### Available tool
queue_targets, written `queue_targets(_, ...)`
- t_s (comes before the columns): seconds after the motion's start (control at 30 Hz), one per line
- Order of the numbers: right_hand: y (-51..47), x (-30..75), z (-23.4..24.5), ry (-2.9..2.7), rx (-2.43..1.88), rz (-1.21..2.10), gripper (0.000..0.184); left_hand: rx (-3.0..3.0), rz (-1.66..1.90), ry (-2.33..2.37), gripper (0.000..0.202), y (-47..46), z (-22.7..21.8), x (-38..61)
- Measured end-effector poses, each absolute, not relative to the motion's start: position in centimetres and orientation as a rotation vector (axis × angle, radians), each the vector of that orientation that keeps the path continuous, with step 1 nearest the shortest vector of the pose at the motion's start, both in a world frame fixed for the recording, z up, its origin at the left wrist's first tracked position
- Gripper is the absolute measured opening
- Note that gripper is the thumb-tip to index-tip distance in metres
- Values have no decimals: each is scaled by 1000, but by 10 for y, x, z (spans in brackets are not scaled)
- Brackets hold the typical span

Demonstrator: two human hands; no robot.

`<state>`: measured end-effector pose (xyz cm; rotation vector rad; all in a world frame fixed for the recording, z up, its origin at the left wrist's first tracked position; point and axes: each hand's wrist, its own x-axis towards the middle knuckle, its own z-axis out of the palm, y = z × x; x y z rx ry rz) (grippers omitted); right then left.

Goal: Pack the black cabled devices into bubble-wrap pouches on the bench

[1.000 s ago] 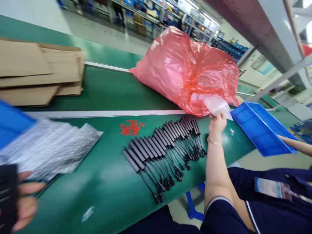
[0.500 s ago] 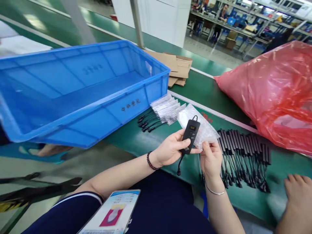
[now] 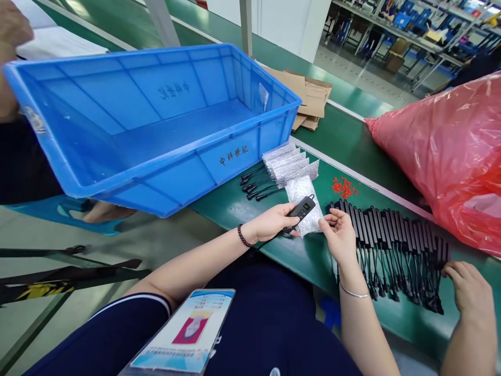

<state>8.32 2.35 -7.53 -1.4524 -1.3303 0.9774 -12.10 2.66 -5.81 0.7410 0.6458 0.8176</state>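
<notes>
My left hand [image 3: 276, 223] is closed around a small black controller [image 3: 302, 211] with a little lit display, a loop at its upper end and a cable at its lower end. Just under the controller lies a clear bubble-wrap bag [image 3: 309, 197]. The thumb and fingers of my right hand [image 3: 340, 230] pinch that bag's right edge. Beyond my hands, several bagged pieces [image 3: 291, 163] lie in a row, black cable ends sticking out to the left. Close to my right hand is a long row of black controllers with cables [image 3: 385, 230].
A large blue crate [image 3: 164, 180] stands on the green table at left. Small red rings [image 3: 344, 187] lie in a heap. Flattened cardboard [image 3: 313, 99] and a red plastic bag [image 3: 442, 141] are farther back. Another person's hand [image 3: 467, 284] touches the controller row's right end.
The controller has tipped from nearly upright to slanting right, and the bag now lies beneath it. The other person's hand has reached the controller row. My view has shifted left.
</notes>
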Motion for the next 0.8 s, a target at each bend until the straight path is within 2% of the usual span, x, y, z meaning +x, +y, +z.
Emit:
queue_targets(0.07,24,83,-75,-1429,-1530,957,46,735,788,610,39,31,-61,-122)
queue_targets(0.2,24,89,-72,-1544,-1624,735,30,743,826,689,36,32,-56,-128)
queue_targets(0.3,23,93,-69,-1558,-1614,655,28,766,919,728,33,26,-44,-134)
queue_targets(0.47,20,84,-56,-1648,-1574,621,27,704,939,554,47,18,-24,-134)
queue_targets(0.6,12,63,-48,-1533,-1453,623,29,625,1121,545,31,20,-15,-127)
queue_targets(0.67,3,49,-48,-1391,-1368,805,34,565,1258,541,26,19,-11,-122)
queue_targets(0.8,-19,22,-43,-1343,-1044,1667,24,675,1316,589,30,13,-9,-120)
